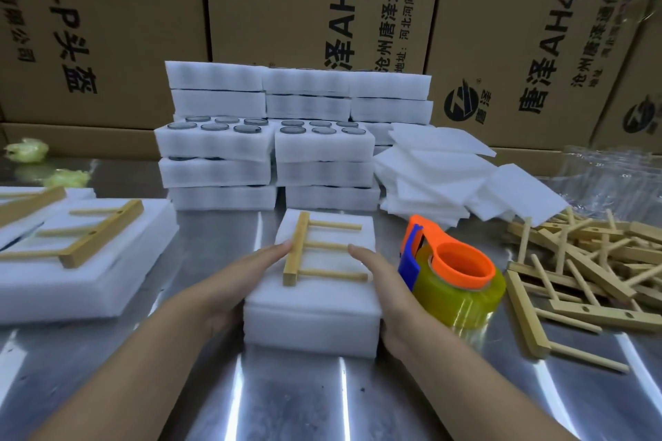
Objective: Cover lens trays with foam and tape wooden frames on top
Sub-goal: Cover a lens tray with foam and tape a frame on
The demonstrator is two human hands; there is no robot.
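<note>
A white foam-covered lens tray (311,319) lies on the metal table right in front of me, with a comb-shaped wooden frame (315,247) resting on its foam top. My left hand (243,283) presses flat against the tray's left side. On the opposite side, my right hand (387,294) clasps the tray's right edge. Both hands grip the tray between them. A yellow tape roll on an orange and blue dispenser (455,276) stands just right of my right hand, untouched.
Stacks of foam lens trays (272,154) stand behind, some showing round lenses. Loose foam sheets (440,175) lie at right, a heap of wooden frames (587,261) beyond them. Trays with frames on top (82,254) sit at left. Cardboard boxes (322,3) wall the back.
</note>
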